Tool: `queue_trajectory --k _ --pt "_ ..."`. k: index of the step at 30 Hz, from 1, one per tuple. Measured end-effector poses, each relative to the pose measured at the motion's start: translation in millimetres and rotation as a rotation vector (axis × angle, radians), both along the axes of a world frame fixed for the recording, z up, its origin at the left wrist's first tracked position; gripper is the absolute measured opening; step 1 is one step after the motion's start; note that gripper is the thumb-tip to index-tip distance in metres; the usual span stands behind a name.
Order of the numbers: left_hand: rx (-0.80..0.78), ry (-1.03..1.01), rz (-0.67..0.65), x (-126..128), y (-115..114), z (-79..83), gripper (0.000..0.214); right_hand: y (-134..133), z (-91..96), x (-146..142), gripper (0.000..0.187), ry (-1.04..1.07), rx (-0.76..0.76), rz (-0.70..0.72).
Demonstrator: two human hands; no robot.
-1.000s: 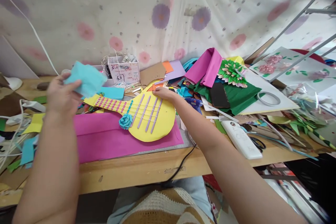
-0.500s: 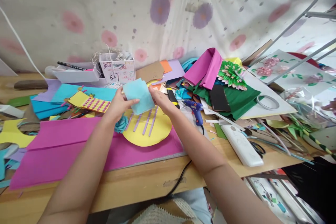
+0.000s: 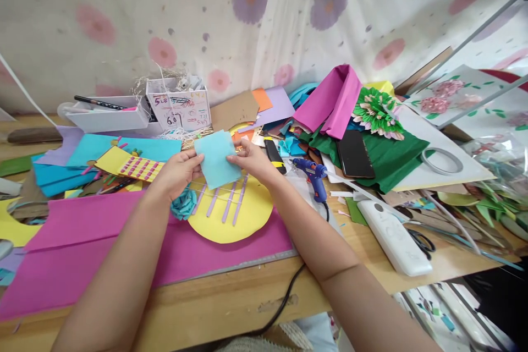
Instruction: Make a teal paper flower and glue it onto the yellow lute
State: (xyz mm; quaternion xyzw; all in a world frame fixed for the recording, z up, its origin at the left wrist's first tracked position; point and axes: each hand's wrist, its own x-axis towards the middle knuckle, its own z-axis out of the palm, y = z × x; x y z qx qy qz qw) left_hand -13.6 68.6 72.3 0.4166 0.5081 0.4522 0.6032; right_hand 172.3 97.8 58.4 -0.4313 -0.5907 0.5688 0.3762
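A light blue piece of paper [image 3: 217,159], roughly square, is held up between my two hands. My left hand [image 3: 181,171] pinches its left edge, thumb in front. At its right edge my right hand [image 3: 252,160] grips it with thumb and fingers. Below the paper lies a yellow paper disc [image 3: 243,225] with several thin lilac strips [image 3: 229,203] across it. A teal crepe-paper rose [image 3: 183,204] rests at the disc's left edge, near my left wrist. Under these spreads a magenta sheet [image 3: 103,225].
Right of my hands are a blue glue gun [image 3: 312,176], a box cutter [image 3: 274,155], a black phone [image 3: 355,154], a white power strip [image 3: 394,237] and a tape roll [image 3: 442,160]. White boxes [image 3: 179,107] stand at the back; paper scraps lie around.
The light blue paper now faces me flatter, with my right fingers at its right edge instead of behind its upper corner. The view has shifted slightly.
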Motion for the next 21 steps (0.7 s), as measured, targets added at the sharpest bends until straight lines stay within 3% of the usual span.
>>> queue_trajectory --k 3,10,13,16,19,21 --pt "0.047 0.046 0.013 0.1 -0.2 -2.8 0.030 0.4 -3.5 -0.5 0.034 0.036 -0.024 0.012" --pt "0.025 0.102 0.025 2.8 -2.2 -2.7 0.035 -1.3 -5.5 -2.4 0.028 0.025 -0.044 0.009" --pt "0.021 0.097 0.013 2.0 -1.5 -2.5 0.033 0.2 -7.2 -2.1 0.029 0.089 -0.070 0.038" --pt "0.015 0.108 0.083 -1.2 -0.4 -0.1 0.025 3.4 -8.3 -0.4 0.026 0.131 -0.092 0.026" --pt "-0.004 0.123 0.187 -4.3 0.0 3.5 0.015 5.5 -5.3 5.4 0.021 0.109 -0.013 -0.084" --pt "-0.028 0.096 0.210 -5.1 -0.3 5.5 0.009 3.9 0.4 11.3 0.022 0.046 0.169 -0.266"
